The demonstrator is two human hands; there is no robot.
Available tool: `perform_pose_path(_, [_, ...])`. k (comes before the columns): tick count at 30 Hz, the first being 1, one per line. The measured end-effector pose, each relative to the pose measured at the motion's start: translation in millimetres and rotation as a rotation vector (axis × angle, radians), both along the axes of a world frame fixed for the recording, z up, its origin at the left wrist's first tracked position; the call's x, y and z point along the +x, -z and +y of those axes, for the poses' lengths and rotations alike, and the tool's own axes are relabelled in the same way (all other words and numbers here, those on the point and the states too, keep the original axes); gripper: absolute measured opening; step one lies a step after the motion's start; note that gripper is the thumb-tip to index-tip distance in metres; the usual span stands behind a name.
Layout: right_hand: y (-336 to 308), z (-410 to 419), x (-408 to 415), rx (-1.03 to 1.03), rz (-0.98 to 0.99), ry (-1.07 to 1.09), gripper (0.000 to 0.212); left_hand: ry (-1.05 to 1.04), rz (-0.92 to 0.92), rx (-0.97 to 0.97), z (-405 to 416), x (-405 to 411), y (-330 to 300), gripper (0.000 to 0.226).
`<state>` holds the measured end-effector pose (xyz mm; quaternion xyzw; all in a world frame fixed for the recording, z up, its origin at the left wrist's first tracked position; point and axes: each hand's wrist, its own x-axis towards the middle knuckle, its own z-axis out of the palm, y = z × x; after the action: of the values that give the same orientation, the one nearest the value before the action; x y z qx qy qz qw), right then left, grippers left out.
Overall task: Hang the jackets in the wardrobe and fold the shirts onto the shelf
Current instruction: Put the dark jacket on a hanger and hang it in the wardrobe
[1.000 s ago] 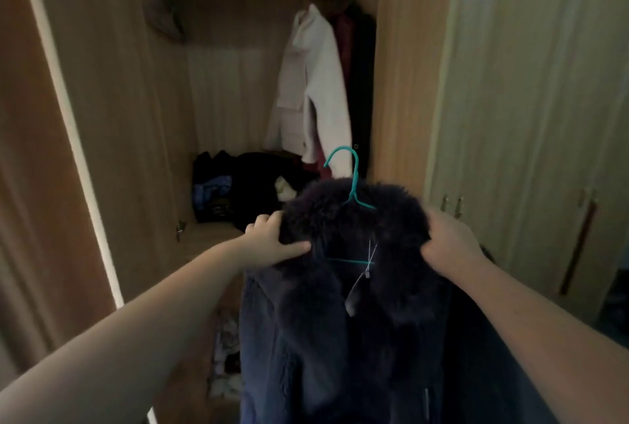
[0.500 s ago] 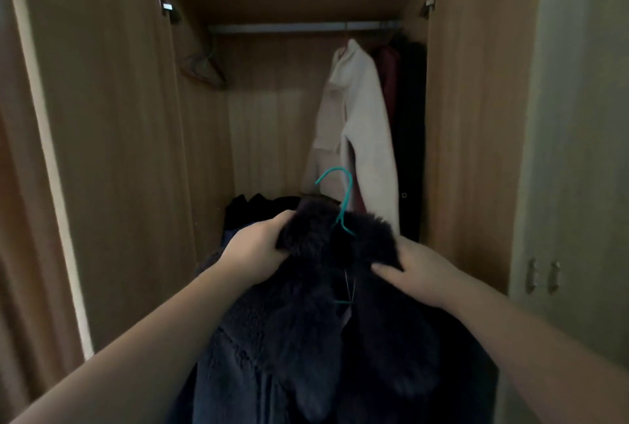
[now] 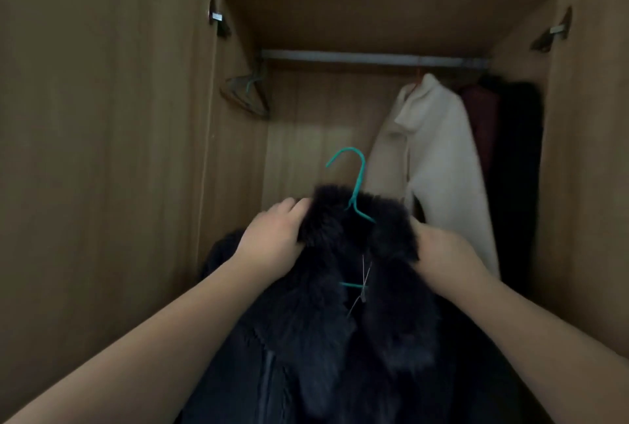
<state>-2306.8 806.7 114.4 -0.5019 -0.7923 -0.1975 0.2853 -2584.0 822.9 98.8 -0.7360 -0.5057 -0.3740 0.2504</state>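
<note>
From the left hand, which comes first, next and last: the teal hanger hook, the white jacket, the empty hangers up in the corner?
1. teal hanger hook: just up and right of the left hand, above the dark fur collar.
2. white jacket: hanging farther right, inside.
3. empty hangers: high in the back left corner.

home bedroom closet: wooden wardrobe [image 3: 102, 151], hanging rail [image 3: 374, 58], white coat [image 3: 439, 165], spare hangers [image 3: 246, 95].

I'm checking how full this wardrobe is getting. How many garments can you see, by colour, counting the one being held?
Dark furry jacket, held in both hands on a teal hanger: 1
White coat on the rail: 1
Dark red garment on the rail: 1
Black garment on the rail: 1
Total: 4
</note>
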Motion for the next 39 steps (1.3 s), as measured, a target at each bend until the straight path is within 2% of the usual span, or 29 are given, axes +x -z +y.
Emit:
perform_pose_path(3, [-36.6,45.9,-13.5,0.014,0.059,0.041,0.057,-0.091,-0.023,0.083,56.0,-3.8,-38.1,0.071])
perform_pose_path(5, [-64.6,73.2,-17.8,0.039,0.061,0.102,0.053,-0.039,-0.043,0.141,95.3,-3.5,-61.1,0.070])
perform_pose_path(9, [-112.2,133.7,-16.0,0.197,0.064,0.223,0.046,0.013,0.049,0.277,164.1,3.3,-111.7,0.067])
perform_pose_path(14, [-175.2,198.8,-9.7,0.294,0.122,0.320,0.038,0.004,0.122,0.416,234.8,15.9,-169.1,0.062])
perform_pose_path(17, [-205.0,220.7,-8.5,0.424,0.091,0.365,0.027,-0.033,0.140,0.494,279.9,20.2,-200.4,0.061])
perform_pose_path(21, [-235.7,254.7,-4.4,0.469,0.031,0.406,0.022,-0.099,0.149,0.570,336.5,30.6,-235.1,0.061])
perform_pose_path(26, [-287.6,327.5,4.8,0.530,-0.038,0.560,0.036,-0.154,0.189,0.599,396.2,41.6,-276.3,0.061])
perform_pose_path(30, [-320.7,374.0,9.9,0.478,-0.044,0.635,0.033,-0.131,0.216,0.629,435.4,51.0,-293.8,0.061])
perform_pose_path(35, [-334.3,402.6,17.5,0.465,-0.057,0.709,0.046,-0.039,0.168,0.638,467.4,62.9,-316.3,0.061])
perform_pose_path(39, [-337.2,408.5,16.8,0.366,-0.057,0.765,0.051,0.030,0.154,0.657,487.7,70.6,-318.5,0.061])
